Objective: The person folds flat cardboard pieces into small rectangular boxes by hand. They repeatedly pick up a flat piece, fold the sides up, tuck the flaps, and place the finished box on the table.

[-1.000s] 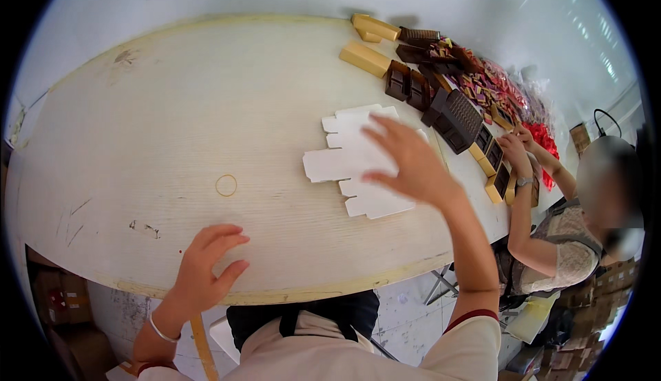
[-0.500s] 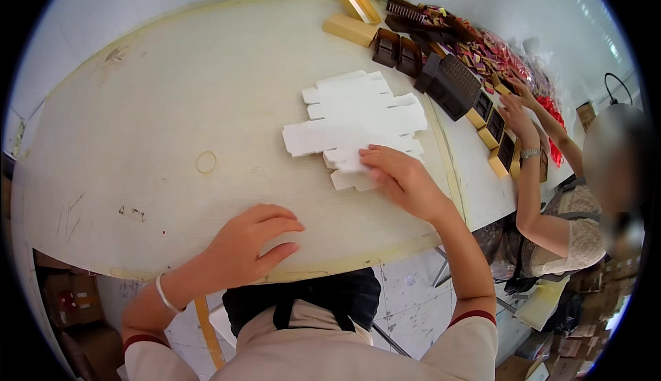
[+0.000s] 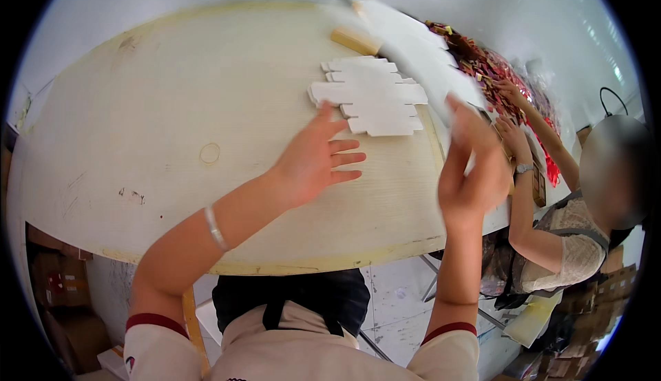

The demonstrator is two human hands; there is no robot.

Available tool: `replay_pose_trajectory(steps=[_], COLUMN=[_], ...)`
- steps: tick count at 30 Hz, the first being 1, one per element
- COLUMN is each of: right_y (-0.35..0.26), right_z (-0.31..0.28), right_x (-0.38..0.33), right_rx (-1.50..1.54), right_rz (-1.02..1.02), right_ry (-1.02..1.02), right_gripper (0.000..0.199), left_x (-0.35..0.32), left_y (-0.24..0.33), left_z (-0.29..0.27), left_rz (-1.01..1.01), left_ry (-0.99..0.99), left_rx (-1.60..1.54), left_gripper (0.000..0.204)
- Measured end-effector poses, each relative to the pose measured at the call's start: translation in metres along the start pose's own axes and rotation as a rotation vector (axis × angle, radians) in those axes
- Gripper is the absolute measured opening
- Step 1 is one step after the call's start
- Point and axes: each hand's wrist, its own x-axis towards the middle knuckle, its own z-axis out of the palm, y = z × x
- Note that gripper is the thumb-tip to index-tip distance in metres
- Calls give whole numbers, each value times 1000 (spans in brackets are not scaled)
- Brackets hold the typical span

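Note:
A stack of flat white carton blanks (image 3: 375, 99) with tabbed edges lies on the pale table (image 3: 138, 140). My right hand (image 3: 475, 161), blurred by motion, pinches one lifted white carton blank (image 3: 416, 47) at its near end. The raised blank slants up toward the far side and covers part of the dark trays behind it. My left hand (image 3: 310, 157) is open with fingers spread, just near the stack's left corner. Its forefinger points at the stack edge; whether it touches I cannot tell.
A co-worker's hands (image 3: 513, 119) are at the right, by a heap of small red and brown wrapped pieces (image 3: 482, 64). A tan box (image 3: 354, 41) lies at the far edge. A thin rubber band (image 3: 209, 153) rests on the table left of my hands.
My right hand has lifted a blank off the stack and swung it up to the right. The left hand has moved forward and right, toward the stack, opening its fingers.

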Motion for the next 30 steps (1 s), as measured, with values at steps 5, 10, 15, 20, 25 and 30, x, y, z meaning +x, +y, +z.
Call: replay_pose_trajectory(steps=[5, 10, 15, 20, 25, 30], right_y=[-129, -238, -273, -261, -265, -277], right_z=[21, 74, 98, 114, 124, 132], right_x=[-70, -179, -217, -252, -233, -230], right_rx=[135, 329, 482, 485, 779, 696], right_rz=[-266, -218, -48, -9, 383, 760], right_ry=[-286, -560, -476, -565, -656, -716], right_gripper=[9, 15, 33, 28, 24, 20], left_x=[-71, -124, -143, -133, -127, -114], left_y=[24, -34, -100, -120, -115, -119], left_z=[-158, -251, -300, -346, -344, -331], left_rz=[446, 988, 923, 1107, 983, 870], left_ry=[-7, 122, -152, -42, 31, 226], left_rx=[-26, 1189, 1948, 1829, 1519, 1613], left_gripper=[61, 50, 46, 31, 18, 18])
